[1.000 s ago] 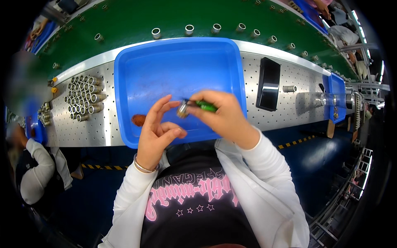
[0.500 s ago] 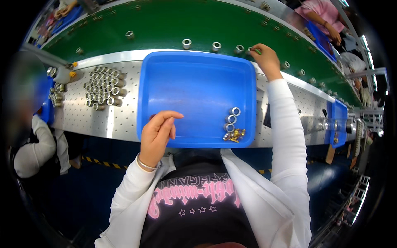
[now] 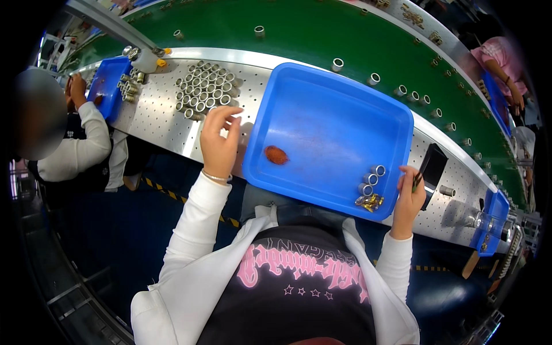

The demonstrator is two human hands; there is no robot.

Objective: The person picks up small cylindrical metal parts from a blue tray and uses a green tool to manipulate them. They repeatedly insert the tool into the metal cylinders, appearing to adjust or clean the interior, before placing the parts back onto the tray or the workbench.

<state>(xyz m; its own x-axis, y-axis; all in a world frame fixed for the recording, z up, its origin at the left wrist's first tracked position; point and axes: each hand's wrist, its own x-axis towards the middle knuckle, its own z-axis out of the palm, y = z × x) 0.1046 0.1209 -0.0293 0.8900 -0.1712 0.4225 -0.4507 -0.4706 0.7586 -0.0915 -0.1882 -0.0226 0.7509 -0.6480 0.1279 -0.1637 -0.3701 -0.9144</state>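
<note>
My left hand is raised beside the near edge of a group of metal collars, its fingers bent but apart, with nothing visible in them. At the right wall of the blue tray, my right hand is closed round a thin dark tool whose kind I cannot make out. Inside the tray, near that hand, lie several metal rings in a short row and a small heap of brass-coloured fittings. A rust-brown oval patch shows on the tray's left part.
Beyond the tray runs a green conveyor belt carrying spaced metal collars. To the right are a black box-like holder, a lone collar and another blue tray. At left a co-worker sits by a blue tray.
My right hand has come back from the belt to the tray's right side. My left hand has left the tray and moved near the grouped collars, uncovering the brown patch. The view has turned.
</note>
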